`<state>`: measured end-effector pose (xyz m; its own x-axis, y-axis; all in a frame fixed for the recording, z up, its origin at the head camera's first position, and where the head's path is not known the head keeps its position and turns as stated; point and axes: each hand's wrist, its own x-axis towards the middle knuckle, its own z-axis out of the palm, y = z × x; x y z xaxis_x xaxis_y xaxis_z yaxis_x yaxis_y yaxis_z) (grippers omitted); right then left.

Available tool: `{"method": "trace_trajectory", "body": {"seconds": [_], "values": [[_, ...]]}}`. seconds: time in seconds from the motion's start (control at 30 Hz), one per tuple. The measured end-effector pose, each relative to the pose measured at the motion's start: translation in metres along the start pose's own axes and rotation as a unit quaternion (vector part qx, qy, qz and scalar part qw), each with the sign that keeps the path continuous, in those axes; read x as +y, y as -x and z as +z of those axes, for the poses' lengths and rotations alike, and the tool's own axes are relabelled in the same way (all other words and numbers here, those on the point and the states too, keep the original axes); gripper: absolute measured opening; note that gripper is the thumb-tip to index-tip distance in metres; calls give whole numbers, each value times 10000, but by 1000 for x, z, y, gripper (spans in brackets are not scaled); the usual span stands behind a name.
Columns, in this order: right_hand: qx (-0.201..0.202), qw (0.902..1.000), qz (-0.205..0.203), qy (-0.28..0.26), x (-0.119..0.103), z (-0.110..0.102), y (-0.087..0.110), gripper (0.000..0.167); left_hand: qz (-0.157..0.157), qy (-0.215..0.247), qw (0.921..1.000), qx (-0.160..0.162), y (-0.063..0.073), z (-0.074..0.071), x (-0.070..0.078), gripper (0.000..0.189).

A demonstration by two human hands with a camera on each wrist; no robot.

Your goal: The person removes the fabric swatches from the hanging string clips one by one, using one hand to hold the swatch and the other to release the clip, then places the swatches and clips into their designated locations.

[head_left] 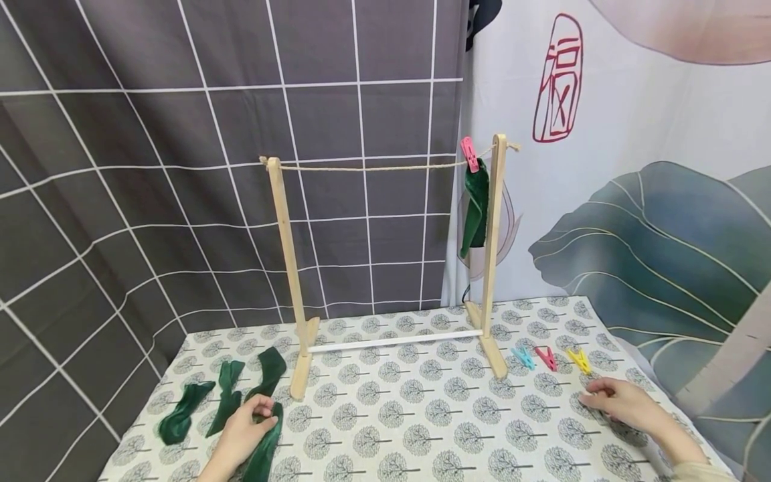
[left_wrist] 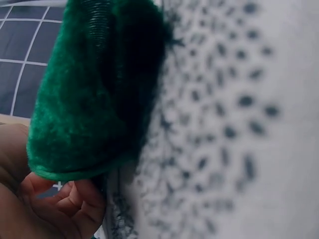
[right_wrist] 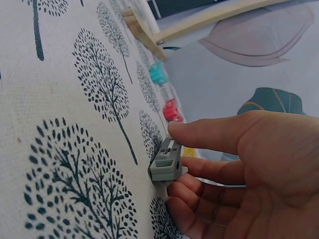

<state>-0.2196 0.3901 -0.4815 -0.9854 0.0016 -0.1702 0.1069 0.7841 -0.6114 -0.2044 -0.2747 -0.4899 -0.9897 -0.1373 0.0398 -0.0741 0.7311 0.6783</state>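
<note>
My left hand point(head_left: 248, 426) pinches the edge of a dark green velvet sock point(head_left: 264, 450) at the table's front left. Close up in the left wrist view, the sock point(left_wrist: 84, 109) covers part of that hand point(left_wrist: 55, 204), its curled fingers at the hem. More green socks point(head_left: 185, 412) lie just beyond. On the right, my right hand point(head_left: 623, 404) grips a grey clothespin point(right_wrist: 168, 162) low at the tabletop, thumb on its upper end and fingers along its side. Past it lie a yellow clothespin point(head_left: 579, 361), a red clothespin point(head_left: 546, 359) and a blue clothespin point(head_left: 523, 357).
A wooden drying rack point(head_left: 289, 254) stands at the back, a rope point(head_left: 361, 169) strung between its posts. One green sock point(head_left: 476, 207) hangs at the rope's right end under a pink clothespin point(head_left: 469, 154). A white bar point(head_left: 394, 342) joins the feet above the tree-patterned cloth point(head_left: 415, 408).
</note>
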Motion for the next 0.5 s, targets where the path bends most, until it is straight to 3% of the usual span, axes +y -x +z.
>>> {"method": "trace_trajectory", "body": {"seconds": [0.23,0.5], "values": [[-28,9997,-230,63,4,-4,-1,54,-35,304,9995,6,0,-13,8,21],[-13,9982,-509,330,-1,-19,1,43,272,485,9985,9,-7,-31,28,26]]}}
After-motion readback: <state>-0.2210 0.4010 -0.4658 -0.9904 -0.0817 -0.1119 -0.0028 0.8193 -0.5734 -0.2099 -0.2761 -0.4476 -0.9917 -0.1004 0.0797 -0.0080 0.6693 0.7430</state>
